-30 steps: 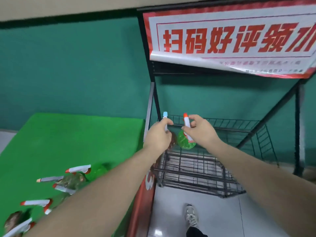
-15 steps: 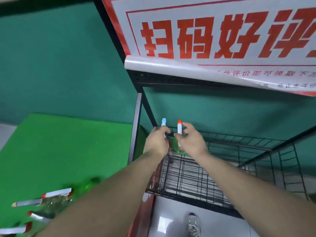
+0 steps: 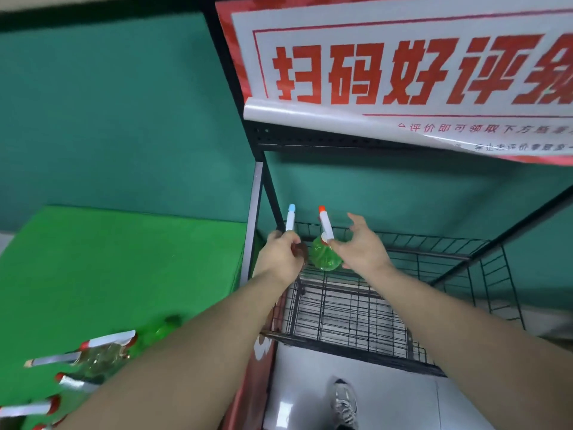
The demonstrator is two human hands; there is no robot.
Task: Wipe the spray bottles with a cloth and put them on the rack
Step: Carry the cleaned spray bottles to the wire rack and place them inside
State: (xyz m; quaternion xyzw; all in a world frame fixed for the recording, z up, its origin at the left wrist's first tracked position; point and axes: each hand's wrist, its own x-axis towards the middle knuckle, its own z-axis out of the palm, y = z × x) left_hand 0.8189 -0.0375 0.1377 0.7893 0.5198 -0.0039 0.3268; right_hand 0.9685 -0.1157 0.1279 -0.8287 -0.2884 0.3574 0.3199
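Nearest, at the lower left, several more spray bottles [image 3: 93, 358] lay on their sides on the green worktop [image 3: 124, 259], their white trigger heads tipped with red; whether they had been wiped could not be told, and no cloth was in sight. By the look of it much of the task remained. Below, a shoe [image 3: 344, 401] stood on the pale floor beside the rack's foot.

Farther out, both forearms reached over the black wire rack [image 3: 356, 308]. The left hand [image 3: 280, 259] was curled round a brownish bottle [image 3: 299, 251] — mostly hidden by the fingers — with its blue-tipped nozzle sticking up above the knuckles. The right hand [image 3: 359, 246] had its fingers spread and relaxed around the green bottle [image 3: 324, 257], touching it lightly at the neck or perhaps already clear of it; it gripped nothing firmly. That bottle sat at the back left corner of the wire shelf, its red-tipped head leaning slightly toward the left.

The risks lay there. A round-bottomed bottle on open wire has poor footing, so if the right hand let go while it leaned, it could tip and roll, or its base could catch between the bars. The left hand's bottle was being brought in just beside it — a nudge from those knuckles could knock the green one over.

Behind it all hung a red-and-white banner [image 3: 403, 63] across the rack's top, against a dark green wall [image 3: 124, 119].
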